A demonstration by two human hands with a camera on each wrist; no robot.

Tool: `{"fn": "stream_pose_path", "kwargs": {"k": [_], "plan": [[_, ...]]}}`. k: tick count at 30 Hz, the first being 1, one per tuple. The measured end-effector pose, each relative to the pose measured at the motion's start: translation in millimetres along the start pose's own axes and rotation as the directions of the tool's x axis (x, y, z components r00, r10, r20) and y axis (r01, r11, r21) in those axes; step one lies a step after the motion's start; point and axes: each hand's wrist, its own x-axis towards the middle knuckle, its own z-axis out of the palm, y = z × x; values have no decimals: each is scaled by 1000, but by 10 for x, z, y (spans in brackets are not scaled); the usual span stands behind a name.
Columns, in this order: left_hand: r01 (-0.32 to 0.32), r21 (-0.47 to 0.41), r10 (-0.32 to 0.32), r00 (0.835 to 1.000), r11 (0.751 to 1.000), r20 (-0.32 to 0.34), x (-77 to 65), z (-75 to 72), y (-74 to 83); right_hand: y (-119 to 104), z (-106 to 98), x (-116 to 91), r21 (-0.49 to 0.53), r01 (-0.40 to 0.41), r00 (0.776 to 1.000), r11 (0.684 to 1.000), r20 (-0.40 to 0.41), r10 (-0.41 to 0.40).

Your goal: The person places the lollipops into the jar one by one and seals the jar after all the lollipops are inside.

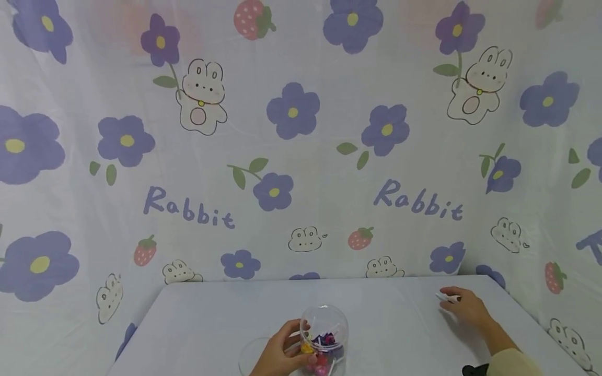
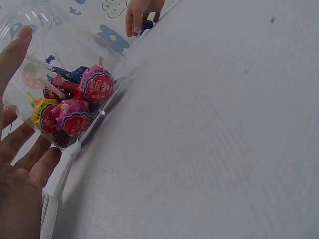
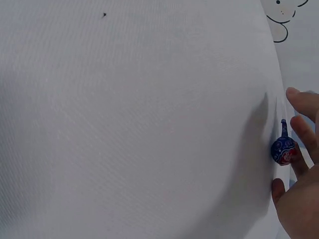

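Note:
My left hand (image 1: 282, 351) grips a clear plastic jar (image 1: 324, 316) at the front middle of the table. Inside it lie several lollipops (image 2: 75, 117) in pink, yellow, red and dark wrappers, some white sticks poking up. Toward the table's back right, my right hand (image 1: 470, 310) is around one lollipop (image 3: 284, 150) with a dark blue and red wrapper. Its fingers (image 3: 303, 132) stand spread, the thumb apart from the wrapped head. A white stick shows between finger and thumb in the head view. Whether a finger touches this lollipop is unclear.
A clear round disc (image 1: 241, 357), like a lid, lies left of the jar, partly behind the left hand. The white table (image 1: 385, 334) ends at a patterned cloth wall (image 1: 329, 209) at the back, with cloth at both sides.

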Motion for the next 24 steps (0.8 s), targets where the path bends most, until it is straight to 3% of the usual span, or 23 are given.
{"fn": "stream_pose_path", "kwargs": {"k": [4, 11, 19, 24], "plan": [[-11, -15, 12, 1000, 1000, 12, -5, -2, -6, 48, 77, 0, -73, -13, 1000, 997, 20, 15], [-14, -23, 14, 1000, 1000, 20, -3, -4, -10, -26, 100, -32, -102, -122, 992, 987, 15, 124], [-6, -16, 6, 1000, 1000, 14, 6, -21, -19, -104, -30, -44, -77, -120, 993, 990, -10, 120], [-3, -19, 3, 1000, 1000, 16, 23, -16, -38, -129, -197, -88, -70, -45, 997, 997, -60, 41]]}}
